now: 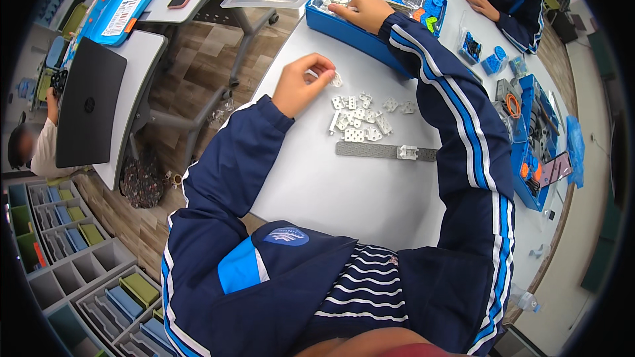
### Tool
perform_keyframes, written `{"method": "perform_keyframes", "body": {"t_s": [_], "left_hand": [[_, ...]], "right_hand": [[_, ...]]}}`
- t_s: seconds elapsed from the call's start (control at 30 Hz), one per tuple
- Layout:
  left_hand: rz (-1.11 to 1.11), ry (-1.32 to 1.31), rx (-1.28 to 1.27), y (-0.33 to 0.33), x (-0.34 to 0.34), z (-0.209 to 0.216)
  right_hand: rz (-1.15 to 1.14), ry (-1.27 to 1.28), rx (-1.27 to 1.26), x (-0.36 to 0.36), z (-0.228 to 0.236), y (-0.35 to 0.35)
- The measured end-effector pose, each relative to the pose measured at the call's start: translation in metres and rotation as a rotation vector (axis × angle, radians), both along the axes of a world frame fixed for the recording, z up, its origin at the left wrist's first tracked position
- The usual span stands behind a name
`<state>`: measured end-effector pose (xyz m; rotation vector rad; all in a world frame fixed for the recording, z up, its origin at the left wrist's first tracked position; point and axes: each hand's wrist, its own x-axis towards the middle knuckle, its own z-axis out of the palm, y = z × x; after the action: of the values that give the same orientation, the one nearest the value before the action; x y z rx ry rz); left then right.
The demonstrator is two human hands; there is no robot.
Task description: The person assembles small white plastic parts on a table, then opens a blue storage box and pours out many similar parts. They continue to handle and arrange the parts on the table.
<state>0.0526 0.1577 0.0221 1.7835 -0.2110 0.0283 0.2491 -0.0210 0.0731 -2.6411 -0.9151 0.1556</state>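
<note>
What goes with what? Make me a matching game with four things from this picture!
Things:
1. Left hand
2. Right hand
3. Gray strip
4. Laptop

Clues:
A. At the blue bin
B. Black and open, at the picture's left
C. Holding a small white piece
D. Flat on the table, near loose white pieces

Pairs: 1-C, 2-A, 3-D, 4-B

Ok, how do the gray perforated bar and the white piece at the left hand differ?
The gray perforated bar is long and strip-like; the white piece is small and compact.
The bar is gray; the piece is white.
The bar lies on the table; the piece is held by the left hand.
</note>
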Motion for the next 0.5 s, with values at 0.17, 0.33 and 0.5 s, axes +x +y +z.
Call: {"method": "perform_keyframes", "body": {"t_s": [0.17,0.33,0.5], "left_hand": [[-0.073,-0.159,0.178,-0.015,-0.004,-0.018],[-0.124,-0.335,0.294,-0.019,-0.004,-0.02],[-0.174,-0.466,0.351,-0.018,-0.004,-0.016]], "right_hand": [[-0.024,-0.043,0.241,0.003,-0.01,-0.005],[-0.072,0.165,0.547,0.007,0.0,-0.01],[-0.02,0.448,0.543,-0.034,0.04,-0.034]]}}
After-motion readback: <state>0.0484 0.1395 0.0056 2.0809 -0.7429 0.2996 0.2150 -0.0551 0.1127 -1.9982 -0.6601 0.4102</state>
